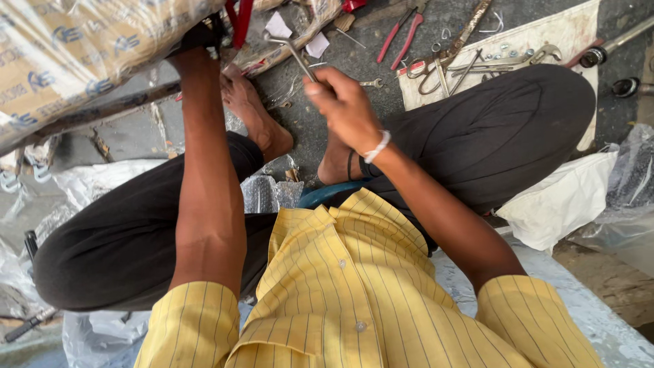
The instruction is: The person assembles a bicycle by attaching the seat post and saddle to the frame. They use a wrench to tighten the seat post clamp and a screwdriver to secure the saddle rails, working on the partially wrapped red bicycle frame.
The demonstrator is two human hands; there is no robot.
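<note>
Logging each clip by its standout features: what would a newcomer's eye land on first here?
First, the right hand at centre, gripping a metal wrench that points up-left. Next, the left arm reaching up-left, its hand hidden behind a plastic-wrapped cardboard package. Then the tools scattered on a cloth at top right, beside red-handled pliers.

Red-handled pliers [400, 33] and spanners [501, 63] lie on grey ground [354, 58].
</note>
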